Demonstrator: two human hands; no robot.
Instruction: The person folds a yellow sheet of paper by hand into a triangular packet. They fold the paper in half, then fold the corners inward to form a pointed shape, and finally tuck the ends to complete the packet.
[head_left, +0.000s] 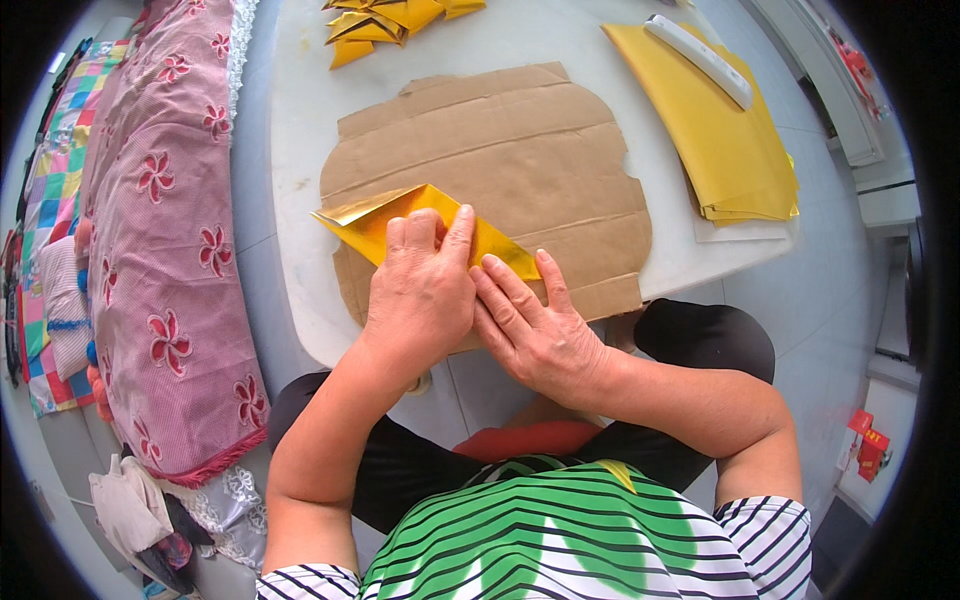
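Observation:
A sheet of gold foil paper (495, 244), folded into a long pointed shape, lies on a flat piece of brown cardboard (487, 150). My left hand (424, 289) holds the folded paper down near its middle, the fingers curled and the index finger stretched along it. Its thumb is hidden beneath the hand. My right hand (544, 330) rests beside it with fingers extended and slightly apart, the tips touching the paper's lower right edge. At the left end of the paper, a flap stands a little raised. Both hands partly cover the lower edge.
The cardboard lies on a white table (307, 150) with rounded corners. Folded gold foil pieces (390, 22) are heaped at the far edge. To the right, a white bar-shaped object (697, 60) rests on a stack of yellow paper (697, 150). A pink flowered cover (172, 247) drapes furniture at left.

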